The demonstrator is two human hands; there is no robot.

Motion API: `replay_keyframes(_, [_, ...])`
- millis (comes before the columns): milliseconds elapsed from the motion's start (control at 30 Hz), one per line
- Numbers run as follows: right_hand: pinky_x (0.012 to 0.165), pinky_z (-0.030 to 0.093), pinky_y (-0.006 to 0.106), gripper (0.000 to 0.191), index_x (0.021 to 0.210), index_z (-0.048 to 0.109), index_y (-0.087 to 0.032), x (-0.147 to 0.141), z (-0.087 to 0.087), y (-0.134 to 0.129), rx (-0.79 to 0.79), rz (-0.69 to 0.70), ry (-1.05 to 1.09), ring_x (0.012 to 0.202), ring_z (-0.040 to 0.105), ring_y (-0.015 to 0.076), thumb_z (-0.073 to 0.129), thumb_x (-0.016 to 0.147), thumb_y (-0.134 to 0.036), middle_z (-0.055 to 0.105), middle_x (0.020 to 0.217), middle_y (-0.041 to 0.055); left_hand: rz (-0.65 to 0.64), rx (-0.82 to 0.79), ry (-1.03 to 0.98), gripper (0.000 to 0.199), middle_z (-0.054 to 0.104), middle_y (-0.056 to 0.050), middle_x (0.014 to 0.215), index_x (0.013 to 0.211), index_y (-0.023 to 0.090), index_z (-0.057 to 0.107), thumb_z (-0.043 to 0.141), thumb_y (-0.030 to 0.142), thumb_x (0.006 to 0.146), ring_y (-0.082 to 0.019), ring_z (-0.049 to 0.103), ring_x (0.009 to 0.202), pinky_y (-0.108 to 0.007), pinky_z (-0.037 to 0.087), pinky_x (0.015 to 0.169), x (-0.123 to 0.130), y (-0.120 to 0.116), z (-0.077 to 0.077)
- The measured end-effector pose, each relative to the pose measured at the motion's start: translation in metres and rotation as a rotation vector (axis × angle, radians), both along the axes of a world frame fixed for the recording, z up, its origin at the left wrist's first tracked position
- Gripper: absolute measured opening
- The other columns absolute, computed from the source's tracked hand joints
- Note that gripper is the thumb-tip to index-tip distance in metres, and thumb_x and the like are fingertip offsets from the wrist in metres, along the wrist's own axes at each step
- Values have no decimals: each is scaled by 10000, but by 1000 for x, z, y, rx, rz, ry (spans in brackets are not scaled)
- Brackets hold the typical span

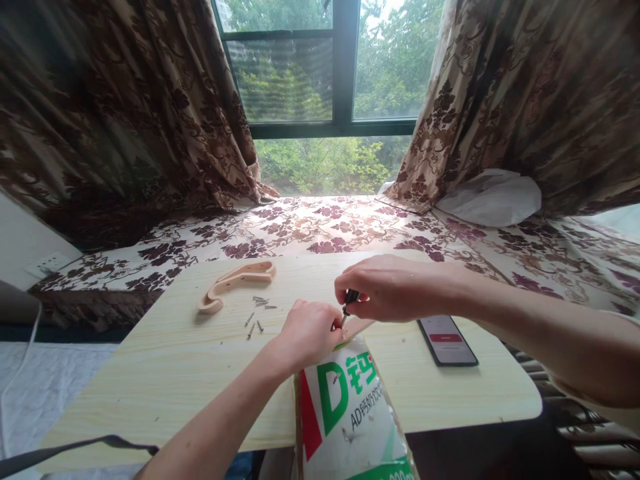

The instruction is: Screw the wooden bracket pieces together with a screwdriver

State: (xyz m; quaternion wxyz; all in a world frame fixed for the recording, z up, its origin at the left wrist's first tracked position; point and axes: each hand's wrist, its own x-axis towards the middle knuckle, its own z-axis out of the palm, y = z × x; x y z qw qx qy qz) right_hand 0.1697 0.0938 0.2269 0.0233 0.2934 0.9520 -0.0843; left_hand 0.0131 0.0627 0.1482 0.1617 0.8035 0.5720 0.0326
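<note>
My right hand (pixel 383 288) is closed around the dark handle of a screwdriver (pixel 353 296), its shaft pointing down. The tip meets a light wooden piece (pixel 359 327) close to my left fingers; whether a screw is under it is hidden. My left hand (pixel 313 330) is closed, thumb and fingers pressed at the wooden piece's near end. Beneath both lies a printed white, green and red carton (pixel 357 407), reaching past the table's front edge. Several loose screws (pixel 260 302) lie left of my hands, near a curved wooden piece (pixel 237 279) with holes.
A phone (pixel 447 341) with a lit screen lies on the pale wooden table (pixel 200 387), right of the carton. Behind stand a flower-patterned covered ledge (pixel 320 230) and a window between curtains. A white plastic bag (pixel 493 199) rests at the back right. A dark strap (pixel 100 441) crosses the lower left.
</note>
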Motion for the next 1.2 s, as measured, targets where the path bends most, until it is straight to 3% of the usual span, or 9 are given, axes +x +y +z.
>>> replay_keyframes(200, [493,275,281,170,824,641,-185,-11,0,-3,85,-113,-64,584,488,164,485,793,-246,638,705,70,6,8,-8,226,641,-4,624,597,198,610,483,253,777,-132,517,566,-271,306,604,-1,0,-1])
replay_keyframes(300, [510,294,263,186,918,630,-203,-8,4,-1,23,-62,-34,607,479,146,515,777,-241,639,755,51,7,2,-16,215,653,-1,638,607,204,630,486,239,763,-132,530,578,-267,317,615,-1,0,0])
replay_keyframes(400, [531,303,251,166,880,622,-210,-5,5,1,1,-17,-8,635,476,135,500,767,-205,641,786,37,6,2,-20,205,642,5,616,614,210,637,491,234,755,-125,521,560,-264,323,616,-1,0,-1])
replay_keyframes(633, [505,265,276,169,847,642,-191,-10,0,3,104,-147,-57,591,482,158,490,790,-241,647,722,70,29,13,-17,202,639,-9,619,595,207,617,491,255,746,-139,516,571,-272,317,603,-2,0,-3])
replay_keyframes(767, [512,277,255,207,945,627,-210,-8,3,4,59,-69,-28,602,471,139,512,774,-231,646,760,45,29,-1,-21,208,619,-1,582,598,209,623,485,249,747,-131,504,533,-273,323,602,-2,0,-2])
replay_keyframes(867, [499,257,254,173,900,618,-206,-9,0,5,98,-53,-26,588,439,131,486,789,-228,635,741,34,32,-3,-26,211,618,-7,584,589,205,620,484,244,745,-134,502,533,-278,334,612,-2,1,-3])
replay_keyframes(1033, [487,241,265,197,841,610,-170,-15,-11,7,171,-178,-19,544,411,131,460,812,-295,623,690,58,37,-11,-73,196,608,-5,575,589,201,622,495,238,734,-144,509,545,-289,364,632,0,2,-4])
replay_keyframes(1133, [499,267,248,145,813,597,-183,-14,-15,6,127,-185,58,564,427,124,481,793,-268,621,691,40,35,-27,-138,144,625,5,615,629,213,647,541,251,718,-156,551,608,-283,396,661,-5,1,3])
replay_keyframes(1200, [507,282,237,112,792,586,-193,-10,-17,4,70,-184,123,566,437,116,498,792,-263,611,668,19,57,-25,-202,136,670,9,766,781,242,684,602,322,707,-176,592,739,-273,426,704,-15,-3,10])
